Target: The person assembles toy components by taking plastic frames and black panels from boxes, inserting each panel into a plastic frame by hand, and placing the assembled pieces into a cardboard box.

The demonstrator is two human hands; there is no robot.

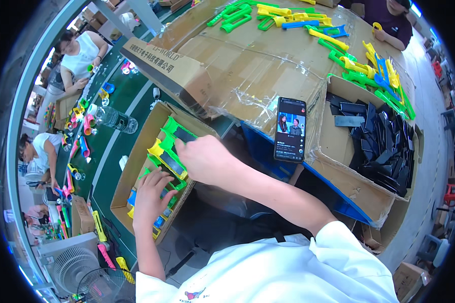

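Note:
My left hand (153,196) is over a cardboard box (120,194), its fingers spread and lying on or just above the plastic parts inside. My right hand (205,157) reaches across with curled fingers against the lower side of a green plastic part (171,126) that has a dark strip (185,134) in it. What those fingers hold, if anything, is hidden. Between the hands lies a yellow plastic part (156,150) with a similar dark strip. More green, yellow and blue parts fill the box, partly covered by my left hand.
At the right stands an open box (333,139) of black flat pieces (384,146). A lit phone (289,130) leans at its corner. Coloured parts (313,25) lie on the large cardboard surface (247,76). Left, a green conveyor belt (136,96) carries a plastic bottle (117,120); several people work nearby.

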